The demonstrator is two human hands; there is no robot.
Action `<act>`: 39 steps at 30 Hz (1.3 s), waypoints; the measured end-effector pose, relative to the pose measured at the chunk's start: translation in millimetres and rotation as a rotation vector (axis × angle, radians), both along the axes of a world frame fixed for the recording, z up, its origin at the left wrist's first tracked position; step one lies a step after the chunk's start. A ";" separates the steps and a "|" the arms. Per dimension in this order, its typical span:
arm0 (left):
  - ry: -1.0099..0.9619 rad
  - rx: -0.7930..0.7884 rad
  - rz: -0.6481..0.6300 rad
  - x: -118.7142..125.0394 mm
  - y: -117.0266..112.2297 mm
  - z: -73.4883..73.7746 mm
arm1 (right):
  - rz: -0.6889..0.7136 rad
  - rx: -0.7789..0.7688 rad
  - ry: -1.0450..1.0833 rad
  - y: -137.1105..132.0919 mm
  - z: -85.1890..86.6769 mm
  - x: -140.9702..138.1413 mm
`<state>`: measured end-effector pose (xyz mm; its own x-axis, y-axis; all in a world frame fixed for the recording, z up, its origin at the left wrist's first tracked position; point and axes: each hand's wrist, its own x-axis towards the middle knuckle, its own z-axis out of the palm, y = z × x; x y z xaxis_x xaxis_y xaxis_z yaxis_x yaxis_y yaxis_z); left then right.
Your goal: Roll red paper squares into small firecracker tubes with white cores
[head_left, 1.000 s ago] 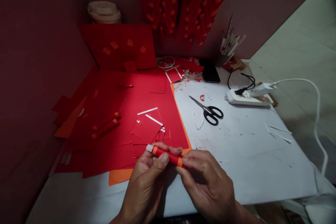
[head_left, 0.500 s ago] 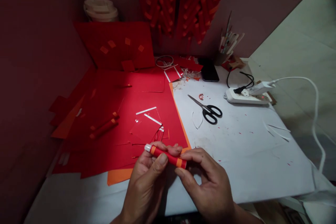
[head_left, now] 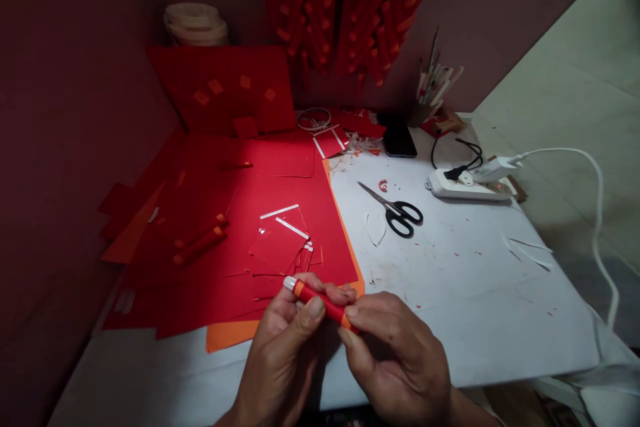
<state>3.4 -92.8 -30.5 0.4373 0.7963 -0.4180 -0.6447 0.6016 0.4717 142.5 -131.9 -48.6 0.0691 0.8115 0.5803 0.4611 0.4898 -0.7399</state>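
Observation:
Between my hands is a red paper tube (head_left: 330, 309) with an orange band near each end, and a whitish rounded tip sticks out of its upper left end. My left hand (head_left: 287, 347) holds the tube's left part, thumb on top and fingers behind it. The thumb and index finger of my right hand (head_left: 400, 353) pinch the lower right end, partly hiding the orange band there. Beyond the tube, red paper pieces (head_left: 277, 247) with white tape strips lie on larger red sheets (head_left: 200, 293).
Black-handled scissors (head_left: 400, 213) lie right of the sheets. Behind them are a phone (head_left: 399, 135), a pen holder (head_left: 423, 110) and a power strip (head_left: 467, 185) with a white cable. Two finished red tubes (head_left: 200, 245) rest at left. Clusters of red tubes (head_left: 305, 7) hang on the wall.
My right fingers have moved further over the tube's right end, covering more of it. Both hands and the tube have shifted slightly right in view.

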 end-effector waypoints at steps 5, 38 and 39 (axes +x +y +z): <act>0.038 -0.003 0.023 1.9 -0.8 -1.9 | 0.003 -0.204 0.128 -2.0 -6.0 -1.6; 0.248 0.073 -0.042 -0.7 -7.8 0.0 | -0.020 -0.024 -0.083 -7.0 -4.7 -2.0; 0.256 0.089 -0.048 -1.2 -7.7 -0.1 | -0.014 -0.038 -0.065 -7.5 -4.8 -2.3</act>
<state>2.2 -100.5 -30.6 0.3647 0.8157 -0.4489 -0.4697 0.5775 0.6678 140.3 -139.4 -53.4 0.0435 0.8324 0.5525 0.5156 0.4550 -0.7261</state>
